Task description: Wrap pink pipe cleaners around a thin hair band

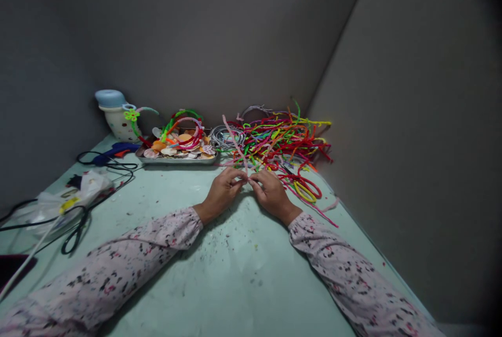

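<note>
My left hand [225, 190] and my right hand [270, 193] meet over the middle of the table, fingertips nearly touching. Between them they pinch the lower end of a pink pipe cleaner [235, 141], whose long free part rises up and to the left. Both hands are closed, thumbs against fingers. Just beyond the right hand lies a tangled heap of coloured pipe cleaners [282, 136]. Behind the left hand sits a metal tray [178, 161] holding shells [168, 152] and several pipe-cleaner loops [192, 123].
A coil of grey wire [225, 138] lies between tray and heap. At the back left stand a bottle with a blue cap [111, 98] and a blue tool [112, 153]. Black cables [80, 232] and a plastic bag [92, 186] cover the left side. Grey walls enclose the table.
</note>
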Action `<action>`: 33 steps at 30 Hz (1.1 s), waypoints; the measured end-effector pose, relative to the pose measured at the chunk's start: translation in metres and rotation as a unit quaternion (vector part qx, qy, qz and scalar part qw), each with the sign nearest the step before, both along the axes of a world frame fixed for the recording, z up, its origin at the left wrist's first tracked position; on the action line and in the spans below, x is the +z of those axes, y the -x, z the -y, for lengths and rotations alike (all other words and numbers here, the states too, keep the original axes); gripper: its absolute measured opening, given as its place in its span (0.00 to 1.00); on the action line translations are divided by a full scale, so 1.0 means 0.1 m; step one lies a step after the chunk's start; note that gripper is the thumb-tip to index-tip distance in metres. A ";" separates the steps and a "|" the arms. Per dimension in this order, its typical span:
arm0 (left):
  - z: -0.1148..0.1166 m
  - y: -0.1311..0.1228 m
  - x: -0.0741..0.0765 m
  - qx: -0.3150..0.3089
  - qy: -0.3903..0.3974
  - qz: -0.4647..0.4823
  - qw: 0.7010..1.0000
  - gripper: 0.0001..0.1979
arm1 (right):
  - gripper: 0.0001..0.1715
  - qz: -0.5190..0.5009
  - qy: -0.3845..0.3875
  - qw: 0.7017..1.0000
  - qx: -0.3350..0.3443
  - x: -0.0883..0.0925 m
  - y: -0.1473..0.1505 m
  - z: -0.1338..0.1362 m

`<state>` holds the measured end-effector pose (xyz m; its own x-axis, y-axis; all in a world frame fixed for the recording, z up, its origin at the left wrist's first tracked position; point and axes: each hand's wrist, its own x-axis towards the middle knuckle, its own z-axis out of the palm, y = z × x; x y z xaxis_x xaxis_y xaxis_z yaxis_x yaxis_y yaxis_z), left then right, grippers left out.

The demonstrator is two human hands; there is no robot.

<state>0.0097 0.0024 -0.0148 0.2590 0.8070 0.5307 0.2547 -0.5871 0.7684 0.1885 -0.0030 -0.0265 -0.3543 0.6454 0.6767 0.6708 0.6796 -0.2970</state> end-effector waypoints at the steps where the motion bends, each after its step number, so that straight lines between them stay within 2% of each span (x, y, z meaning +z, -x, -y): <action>1: 0.00 0.00 0.00 0.000 0.000 0.002 1.000 0.04 | 0.09 0.000 0.000 1.000 0.001 0.00 0.00 0.00; 17: -0.01 0.01 0.01 0.020 0.004 -0.008 1.000 0.05 | 0.09 0.004 0.004 1.000 0.002 0.00 0.00 0.01; 33: -0.09 0.03 -0.08 0.018 0.020 -0.043 0.999 0.06 | 0.09 0.013 0.001 1.000 0.001 0.00 -0.01 0.01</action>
